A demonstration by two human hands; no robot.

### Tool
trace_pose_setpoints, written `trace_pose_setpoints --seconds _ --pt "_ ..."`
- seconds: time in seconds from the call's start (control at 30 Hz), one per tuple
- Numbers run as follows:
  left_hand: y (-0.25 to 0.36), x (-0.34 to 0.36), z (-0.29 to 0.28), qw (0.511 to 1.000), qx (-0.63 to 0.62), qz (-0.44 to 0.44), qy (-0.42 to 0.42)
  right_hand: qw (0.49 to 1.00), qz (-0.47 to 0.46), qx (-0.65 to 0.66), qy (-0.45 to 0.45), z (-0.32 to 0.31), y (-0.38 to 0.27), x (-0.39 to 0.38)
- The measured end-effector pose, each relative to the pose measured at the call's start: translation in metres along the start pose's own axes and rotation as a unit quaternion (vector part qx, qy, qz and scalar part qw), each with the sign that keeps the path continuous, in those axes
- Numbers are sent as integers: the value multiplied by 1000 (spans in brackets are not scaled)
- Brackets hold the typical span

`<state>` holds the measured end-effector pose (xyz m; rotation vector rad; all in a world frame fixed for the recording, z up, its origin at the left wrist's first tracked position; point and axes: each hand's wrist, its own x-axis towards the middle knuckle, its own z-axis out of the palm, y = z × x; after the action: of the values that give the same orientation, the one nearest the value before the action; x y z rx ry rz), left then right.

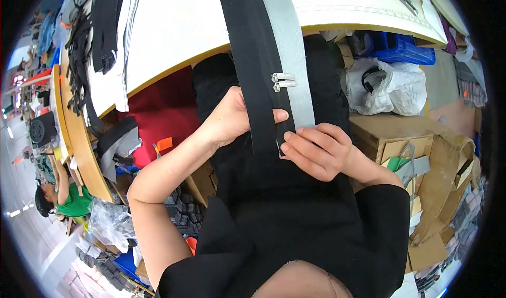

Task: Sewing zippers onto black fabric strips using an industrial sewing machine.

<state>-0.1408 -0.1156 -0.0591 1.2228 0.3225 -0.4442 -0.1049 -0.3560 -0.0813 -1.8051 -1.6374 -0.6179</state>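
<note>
Black strip (253,50) in hands (324,153); white bag (403,90) holds black item (367,81).

Black strip (250,45) looked like matt cloth; grey strip (285,34) was matt, fairly smooth. Small pieces (285,77) looked metal, slightly shiny. Tabletop (179,21) was smooth, edge (363,27) wood-like. Bin (405,52) looked glossy plastic, bag (401,90) crinkled plastic, box (390,124) dull cardboard.
</note>
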Motion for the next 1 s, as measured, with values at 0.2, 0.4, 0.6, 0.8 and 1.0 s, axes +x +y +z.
trace_pose_setpoints --seconds 0.2,0.4,0.6,0.8,1.0 --pt "3 -2 1 1000 -8 -11 2 999 -14 -32 21 -4 0 3" --pt "8 1 -7 999 -2 -25 19 998 -40 -16 38 -1 3 6" --pt "15 8 -12 995 -29 -18 96 998 -57 -9 7 -8 4 11" --pt "19 7 -16 997 -21 -27 64 998 -53 0 24 -7 5 16" --pt "22 10 -25 997 13 -26 68 998 -48 23 -20 -9 7 20"
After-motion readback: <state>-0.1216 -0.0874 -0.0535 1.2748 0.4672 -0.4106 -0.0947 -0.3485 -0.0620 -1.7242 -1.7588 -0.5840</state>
